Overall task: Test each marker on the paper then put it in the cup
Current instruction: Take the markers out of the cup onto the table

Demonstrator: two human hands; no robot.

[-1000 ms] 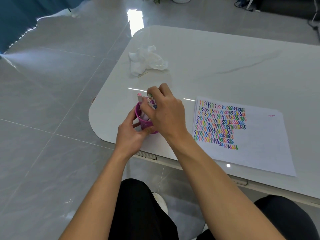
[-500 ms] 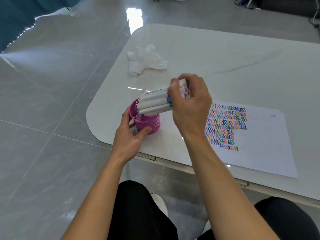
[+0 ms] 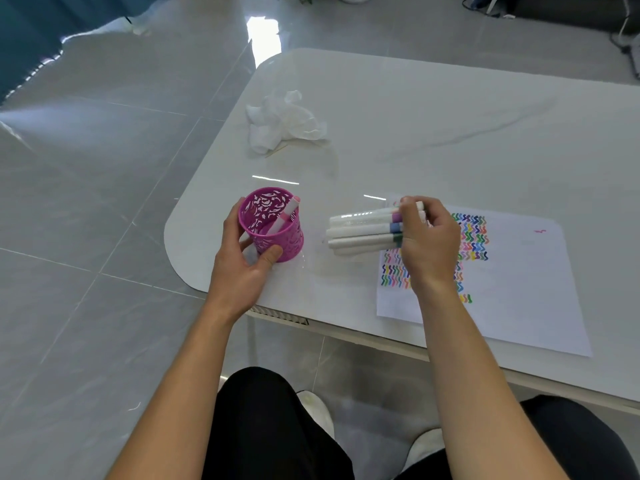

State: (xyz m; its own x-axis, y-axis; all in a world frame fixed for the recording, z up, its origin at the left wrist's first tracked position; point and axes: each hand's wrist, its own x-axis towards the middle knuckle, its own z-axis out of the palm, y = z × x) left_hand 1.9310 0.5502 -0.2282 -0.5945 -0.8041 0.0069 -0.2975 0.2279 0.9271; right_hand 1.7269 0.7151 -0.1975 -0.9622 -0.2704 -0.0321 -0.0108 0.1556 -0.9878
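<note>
A pink perforated cup [image 3: 277, 237] stands near the table's left corner, and my left hand [image 3: 242, 268] grips its near side. One pink-capped marker [image 3: 285, 216] leans inside it. My right hand [image 3: 427, 244] holds a bundle of several white markers [image 3: 363, 232] by their coloured cap ends. The bundle lies level, low over the table between the cup and the paper. The white paper [image 3: 519, 289] lies to the right, covered with rows of coloured zigzag marks, partly hidden by my right hand.
A crumpled white tissue [image 3: 284, 123] lies further back on the white table [image 3: 450, 116]. The table's front edge runs just under my forearms. My knees and shoes show below it, and grey floor tiles lie to the left.
My right hand lifted the bundle of markers out of the cup and carried it right and down towards the paper. One pink marker stayed in the cup. My left hand kept hold of the cup.
</note>
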